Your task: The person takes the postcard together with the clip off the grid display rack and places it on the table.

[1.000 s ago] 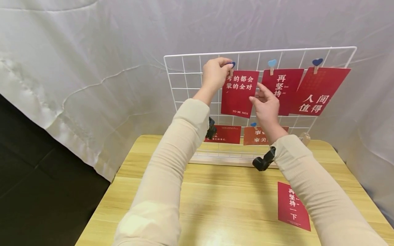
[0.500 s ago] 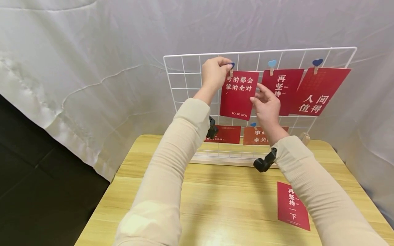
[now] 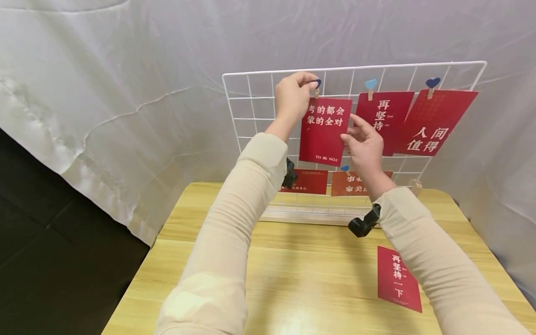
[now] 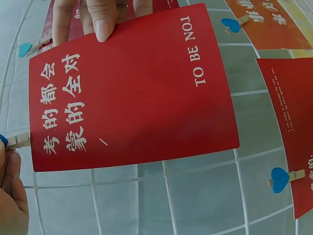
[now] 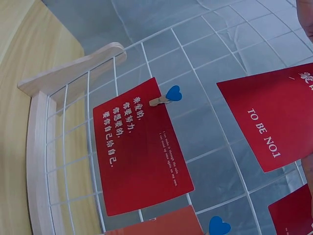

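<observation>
At eleven o'clock on the rack (image 3: 356,68), the left hand (image 3: 291,100) pinches a clip (image 4: 18,141), the right hand (image 3: 366,145) a card (image 3: 322,139): likely pegging, next needing alignment.

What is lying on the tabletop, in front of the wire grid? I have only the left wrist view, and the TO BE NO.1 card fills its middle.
Observer: A red 再坚持一下 card, partly covered by the right sleeve.
Operator: How many clothespins show along the upper row?
Observer: Three in the head view: the dark blue heart clothespin in the left hand, a light blue heart clothespin, and a second dark blue one at the far right.
Operator: And the red card cut off at my right edge, what does it carry?
Observer: The right wrist view shows that lower red card edge to edge, with four lines of larger Chinese characters.
</observation>
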The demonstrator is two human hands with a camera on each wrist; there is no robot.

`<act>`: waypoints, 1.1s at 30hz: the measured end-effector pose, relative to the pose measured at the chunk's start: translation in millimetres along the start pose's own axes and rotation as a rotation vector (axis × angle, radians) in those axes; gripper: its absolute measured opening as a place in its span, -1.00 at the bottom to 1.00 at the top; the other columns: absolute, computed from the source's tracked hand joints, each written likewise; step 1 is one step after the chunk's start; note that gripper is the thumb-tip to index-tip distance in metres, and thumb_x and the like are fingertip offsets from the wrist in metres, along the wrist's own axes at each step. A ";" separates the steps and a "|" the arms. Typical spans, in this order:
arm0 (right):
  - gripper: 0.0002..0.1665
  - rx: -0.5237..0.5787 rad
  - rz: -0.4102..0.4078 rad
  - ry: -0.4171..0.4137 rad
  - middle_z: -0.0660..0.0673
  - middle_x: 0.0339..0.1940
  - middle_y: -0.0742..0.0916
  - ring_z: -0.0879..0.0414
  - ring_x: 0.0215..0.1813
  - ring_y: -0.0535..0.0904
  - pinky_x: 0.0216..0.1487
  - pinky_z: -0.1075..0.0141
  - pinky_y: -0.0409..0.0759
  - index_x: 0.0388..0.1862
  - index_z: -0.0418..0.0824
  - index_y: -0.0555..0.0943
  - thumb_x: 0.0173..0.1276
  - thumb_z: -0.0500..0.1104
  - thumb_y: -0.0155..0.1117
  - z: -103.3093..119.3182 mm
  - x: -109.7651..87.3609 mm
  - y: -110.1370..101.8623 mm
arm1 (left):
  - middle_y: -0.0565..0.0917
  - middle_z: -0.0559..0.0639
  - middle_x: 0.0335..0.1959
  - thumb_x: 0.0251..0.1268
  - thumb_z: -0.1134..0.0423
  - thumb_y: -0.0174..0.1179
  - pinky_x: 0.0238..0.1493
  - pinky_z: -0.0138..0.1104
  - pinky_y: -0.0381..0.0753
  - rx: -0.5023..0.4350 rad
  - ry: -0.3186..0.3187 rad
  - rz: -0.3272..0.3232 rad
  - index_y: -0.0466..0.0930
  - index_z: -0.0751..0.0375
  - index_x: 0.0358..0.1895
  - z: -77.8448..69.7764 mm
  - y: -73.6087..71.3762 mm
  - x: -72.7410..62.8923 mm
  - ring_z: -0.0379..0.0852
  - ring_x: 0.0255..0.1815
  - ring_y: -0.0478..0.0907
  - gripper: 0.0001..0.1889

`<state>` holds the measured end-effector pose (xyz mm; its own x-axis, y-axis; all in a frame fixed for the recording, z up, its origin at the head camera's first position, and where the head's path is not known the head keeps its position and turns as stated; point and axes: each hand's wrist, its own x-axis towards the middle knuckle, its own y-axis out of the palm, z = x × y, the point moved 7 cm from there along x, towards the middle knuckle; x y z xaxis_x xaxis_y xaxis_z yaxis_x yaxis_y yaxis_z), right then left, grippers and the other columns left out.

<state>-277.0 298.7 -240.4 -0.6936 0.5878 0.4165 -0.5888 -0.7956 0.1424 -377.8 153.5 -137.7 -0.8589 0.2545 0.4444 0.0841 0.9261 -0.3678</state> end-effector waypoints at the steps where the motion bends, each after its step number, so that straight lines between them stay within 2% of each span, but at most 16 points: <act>1: -0.52 -0.014 0.005 -0.004 -0.10 -0.38 0.55 0.17 -0.30 0.47 -0.43 0.50 0.51 0.04 -0.13 0.49 0.10 -0.37 0.18 -0.3 -0.2 -0.5 | 0.60 -0.16 -0.43 0.14 0.21 0.10 -0.38 -0.53 0.38 -0.011 0.005 -0.004 0.62 0.05 -0.28 -0.2 -0.6 0.0 -0.30 -0.39 0.46 -0.87; 6: -0.53 -0.020 0.022 -0.001 -0.07 -0.40 0.56 0.19 -0.31 0.48 -0.38 0.52 0.50 0.04 -0.15 0.49 0.10 -0.37 0.18 -2.5 -4.1 -2.8 | 0.60 -0.14 -0.41 0.14 0.24 0.11 -0.37 -0.54 0.35 -0.052 0.033 -0.015 0.61 0.09 -0.27 2.0 -1.7 -1.3 -0.28 -0.36 0.43 -0.87; 12: -0.50 -0.071 0.041 0.019 -0.06 -0.40 0.56 0.21 -0.31 0.48 -0.36 0.54 0.49 0.07 -0.14 0.47 0.10 -0.37 0.19 -11.9 -12.6 -6.9 | 0.61 -0.13 -0.49 0.14 0.26 0.11 -0.45 -0.53 0.31 -0.112 0.062 -0.033 0.61 0.13 -0.29 7.9 -2.9 -2.7 -0.27 -0.42 0.41 -0.88; 16: -0.51 -0.023 0.046 0.033 -0.07 -0.41 0.57 0.21 -0.33 0.49 -0.35 0.51 0.51 0.05 -0.17 0.48 0.08 -0.39 0.20 -19.1 -16.2 -9.3 | 0.62 -0.10 -0.50 0.14 0.28 0.11 -0.48 -0.52 0.31 -0.157 0.050 -0.028 0.61 0.15 -0.29 14.6 -4.1 -6.2 -0.23 -0.40 0.44 -0.88; 20: -0.50 0.038 0.034 0.051 -0.07 -0.44 0.57 0.20 -0.35 0.49 -0.36 0.49 0.52 0.04 -0.18 0.49 0.06 -0.40 0.22 -24.2 -19.8 -12.7 | 0.62 -0.10 -0.48 0.13 0.27 0.12 -0.51 -0.51 0.30 -0.157 0.048 -0.038 0.61 0.16 -0.28 22.1 -7.4 -10.8 -0.23 -0.44 0.42 -0.87; 25: -0.50 0.032 0.010 0.069 -0.03 -0.46 0.56 0.22 -0.38 0.49 -0.43 0.51 0.51 0.04 -0.20 0.48 0.05 -0.42 0.22 -33.1 -24.9 -20.2 | 0.62 -0.08 -0.49 0.12 0.28 0.13 -0.56 -0.51 0.29 -0.172 0.041 -0.048 0.62 0.17 -0.28 31.7 -11.5 -16.6 -0.24 -0.51 0.36 -0.87; 33: -0.50 0.058 0.009 0.097 0.01 -0.46 0.58 0.23 -0.39 0.49 -0.45 0.50 0.52 0.04 -0.23 0.47 0.07 -0.46 0.18 -46.5 -33.1 -28.1 | 0.62 -0.09 -0.49 0.13 0.28 0.12 -0.41 -0.52 0.36 -0.181 0.012 0.000 0.61 0.16 -0.29 51.3 -8.6 -30.0 -0.25 -0.38 0.45 -0.87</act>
<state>-256.9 308.5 -300.0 -0.7375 0.5895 0.3295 -0.5589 -0.8067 0.1922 -378.7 123.6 -189.8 -0.8531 0.2568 0.4541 0.1747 0.9608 -0.2152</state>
